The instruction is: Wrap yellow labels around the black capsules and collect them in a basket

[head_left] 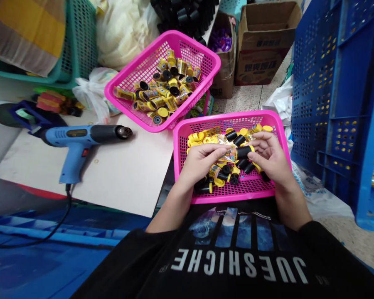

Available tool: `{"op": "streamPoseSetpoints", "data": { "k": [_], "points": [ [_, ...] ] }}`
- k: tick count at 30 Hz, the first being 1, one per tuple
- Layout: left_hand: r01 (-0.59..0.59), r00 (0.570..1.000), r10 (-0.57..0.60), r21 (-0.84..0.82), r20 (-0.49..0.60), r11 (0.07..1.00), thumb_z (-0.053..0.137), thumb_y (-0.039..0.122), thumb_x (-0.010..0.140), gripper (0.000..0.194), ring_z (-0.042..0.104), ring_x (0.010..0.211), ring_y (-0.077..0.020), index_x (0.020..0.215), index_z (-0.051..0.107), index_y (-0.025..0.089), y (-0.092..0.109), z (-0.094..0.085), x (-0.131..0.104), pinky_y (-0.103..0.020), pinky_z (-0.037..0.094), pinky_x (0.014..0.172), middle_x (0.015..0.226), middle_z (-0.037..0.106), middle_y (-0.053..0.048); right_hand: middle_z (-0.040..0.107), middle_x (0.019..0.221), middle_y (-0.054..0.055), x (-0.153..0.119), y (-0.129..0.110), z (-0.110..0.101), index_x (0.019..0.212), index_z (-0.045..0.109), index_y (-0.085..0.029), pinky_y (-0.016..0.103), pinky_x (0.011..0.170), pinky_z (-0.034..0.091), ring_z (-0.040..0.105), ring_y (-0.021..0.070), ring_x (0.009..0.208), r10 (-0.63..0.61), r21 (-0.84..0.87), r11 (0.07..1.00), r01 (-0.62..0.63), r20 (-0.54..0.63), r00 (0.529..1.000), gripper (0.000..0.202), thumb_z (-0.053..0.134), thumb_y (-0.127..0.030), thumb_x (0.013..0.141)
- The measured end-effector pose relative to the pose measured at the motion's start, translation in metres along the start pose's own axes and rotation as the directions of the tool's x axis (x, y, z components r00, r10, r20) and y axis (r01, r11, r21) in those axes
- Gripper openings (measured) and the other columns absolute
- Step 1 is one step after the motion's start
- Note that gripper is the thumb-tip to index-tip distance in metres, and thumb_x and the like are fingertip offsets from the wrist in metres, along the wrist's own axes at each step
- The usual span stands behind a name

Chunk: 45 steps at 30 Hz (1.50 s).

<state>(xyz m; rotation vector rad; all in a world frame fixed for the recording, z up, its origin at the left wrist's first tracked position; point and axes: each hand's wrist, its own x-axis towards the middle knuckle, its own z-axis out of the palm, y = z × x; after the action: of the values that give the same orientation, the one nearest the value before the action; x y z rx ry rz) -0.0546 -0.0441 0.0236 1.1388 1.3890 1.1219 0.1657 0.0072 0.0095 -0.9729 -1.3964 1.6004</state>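
Above a pink basket (230, 197) on my lap, my left hand (202, 160) pinches a clear printed wrapper sleeve (230, 154) between thumb and fingers. A black cylinder (244, 152) with a yellow cap lies level, its left end at the sleeve. My right hand (269, 158) holds the capped end of this cylinder between thumb and fingers. In the basket below lie several black cylinders (231, 136), yellow caps (197, 137) and printed sleeves. How far the sleeve covers the cylinder is hard to tell.
Another pink basket (137, 116) with several wrapped cylinders (158, 101) stands beyond, to the left. A blue heat gun (71, 137) lies on a pale board (127, 174) at left. Blue crates (318, 104) rise at right. Cardboard boxes (262, 54) stand at the back.
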Motion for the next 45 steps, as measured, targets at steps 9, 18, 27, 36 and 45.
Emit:
{"op": "streamPoseSetpoints", "data": {
  "k": [9,18,27,36,45],
  "points": [
    [0.081,0.997,-0.081,-0.076,0.000,0.994,0.079,0.056,0.080,0.037,0.074,0.083,-0.0189,0.098,0.084,0.024,0.000,-0.002,0.000,-0.027,0.056,0.070,0.097,0.083,-0.006,0.068,0.101,0.001,-0.001,-0.002,0.004,0.117,0.052,-0.033,0.035,0.091,0.056,0.068,0.0188,0.097,-0.006,0.072,0.997,0.008,-0.033,0.999,0.051,0.083,-0.048,0.079],
    [0.062,0.997,-0.065,-0.081,-0.032,0.995,0.079,0.054,0.080,0.034,0.073,0.081,-0.0177,0.094,0.084,0.024,0.000,0.000,0.001,-0.027,0.056,0.073,0.095,0.082,-0.006,0.069,0.099,0.000,0.000,0.003,0.006,0.118,0.052,-0.031,0.034,0.082,0.057,0.068,0.0178,0.088,0.011,0.007,1.000,-0.011,0.052,0.999,0.052,0.084,-0.048,0.079],
    [0.071,0.990,-0.045,-0.200,0.136,0.977,0.090,0.040,0.070,0.040,0.074,0.098,-0.0217,0.104,0.080,0.023,0.000,0.012,-0.006,-0.034,0.058,0.089,0.108,0.080,-0.007,0.062,0.135,0.005,-0.005,0.012,0.020,0.136,0.057,-0.035,0.042,0.109,0.050,0.058,0.0240,0.129,0.001,0.063,0.998,-0.011,0.154,0.988,0.056,0.068,-0.062,0.089],
    [-0.002,0.999,0.011,-0.164,0.053,0.986,0.089,0.041,0.072,0.034,0.073,0.098,-0.0220,0.102,0.082,0.026,0.003,0.027,-0.021,-0.035,0.057,0.091,0.105,0.080,-0.005,0.066,0.132,0.008,-0.017,0.021,0.044,0.125,0.067,-0.028,0.046,0.117,0.044,0.056,0.0271,0.133,0.035,0.181,0.982,-0.058,0.127,0.991,0.060,0.045,-0.075,0.094],
    [0.009,0.997,0.001,-0.131,0.074,0.991,0.089,0.040,0.072,0.033,0.072,0.100,-0.0227,0.101,0.081,0.025,-0.005,0.027,-0.022,-0.034,0.057,0.090,0.104,0.079,-0.005,0.065,0.128,0.007,-0.015,0.029,0.035,0.123,0.065,-0.029,0.044,0.116,0.044,0.060,0.0251,0.126,0.007,0.133,0.991,-0.030,0.174,0.985,0.059,0.051,-0.076,0.091]
  ]
}}
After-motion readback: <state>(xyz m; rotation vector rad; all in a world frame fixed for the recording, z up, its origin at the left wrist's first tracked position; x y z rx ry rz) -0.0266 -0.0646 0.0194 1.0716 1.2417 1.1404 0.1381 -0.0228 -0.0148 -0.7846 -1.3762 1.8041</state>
